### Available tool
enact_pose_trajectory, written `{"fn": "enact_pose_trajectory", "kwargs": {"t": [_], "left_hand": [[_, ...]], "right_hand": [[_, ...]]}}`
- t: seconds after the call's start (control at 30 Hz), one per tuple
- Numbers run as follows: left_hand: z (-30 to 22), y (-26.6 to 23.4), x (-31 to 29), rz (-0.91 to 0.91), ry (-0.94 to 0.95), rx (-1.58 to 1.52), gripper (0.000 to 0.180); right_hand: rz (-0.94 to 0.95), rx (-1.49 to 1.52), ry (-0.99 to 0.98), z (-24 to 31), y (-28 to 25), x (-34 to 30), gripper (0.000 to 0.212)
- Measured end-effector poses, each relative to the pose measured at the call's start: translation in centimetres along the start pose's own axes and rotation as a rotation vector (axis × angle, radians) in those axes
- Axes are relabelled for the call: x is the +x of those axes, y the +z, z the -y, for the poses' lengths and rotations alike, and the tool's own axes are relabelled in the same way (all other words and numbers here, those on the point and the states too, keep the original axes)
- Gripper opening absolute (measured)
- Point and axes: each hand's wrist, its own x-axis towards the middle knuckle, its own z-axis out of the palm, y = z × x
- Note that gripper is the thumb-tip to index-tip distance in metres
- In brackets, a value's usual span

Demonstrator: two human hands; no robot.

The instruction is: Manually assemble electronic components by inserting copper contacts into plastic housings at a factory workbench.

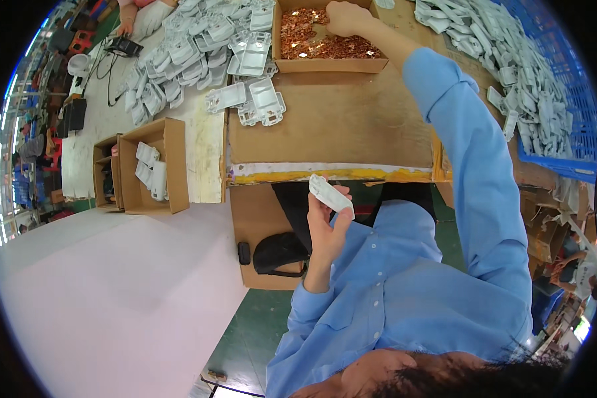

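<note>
Small parts (355,48), tabletop's far edge: copper-like metal, shiny, glinting. Carton (331,66) around them: brown cardboard, matt. Casing (331,196) just off near edge: pale plastic, smooth. Heaped casings (196,50), far edge toward left: pale plastic, smooth, slight sheen. Tabletop (325,126): brown, board-like, matt, scuffed. Strip (338,176) along near edge: yellow, worn, rough. Basket (564,168), right end: blue plastic. Shirt (411,292): woven cloth, matt, creased.
</note>
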Motion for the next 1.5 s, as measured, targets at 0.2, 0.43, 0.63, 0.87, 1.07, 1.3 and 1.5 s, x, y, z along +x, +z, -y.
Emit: {"fn": "enact_pose_trajectory", "kwargs": {"t": [0.2, 0.43, 0.63, 0.87, 1.07, 1.3, 1.5], "left_hand": [[0.3, -1.1, 0.3, -0.016, -0.037, 0.016, 0.066], [0.2, -1.1, 0.6, 0.016, -0.037, 0.036, 0.064], [0.1, -1.1, 0.7, 0.002, -0.045, 0.031, 0.063], [0.2, -1.1, 0.7, 0.000, -0.048, 0.001, 0.063], [-0.2, -0.9, 1.8, 0.067, -0.096, -0.114, 0.064], [-1.2, 1.6, 3.0, 0.210, -0.121, -0.320, 0.064], [-1.2, 4.4, 1.7, 0.310, -0.147, -0.324, 0.059]], "right_hand": [[0.103, -0.026, 0.077, 2.9, -1.9, -1.0, 0.036], [0.130, -0.018, 0.133, 2.7, -1.1, 0.0, 0.039], [0.147, 0.038, 0.141, 2.4, 0.0, 0.7, 0.039], [0.138, 0.053, 0.083, 2.5, -1.1, -0.4, 0.039], [0.143, 0.235, -0.201, 1.0, -4.2, -4.8, 0.030], [0.008, 0.637, -0.644, 2.4, -4.6, -23.1, 0.011], [-0.109, 0.650, -0.475, 2.2, -3.6, -32.2, 0.007]]}}
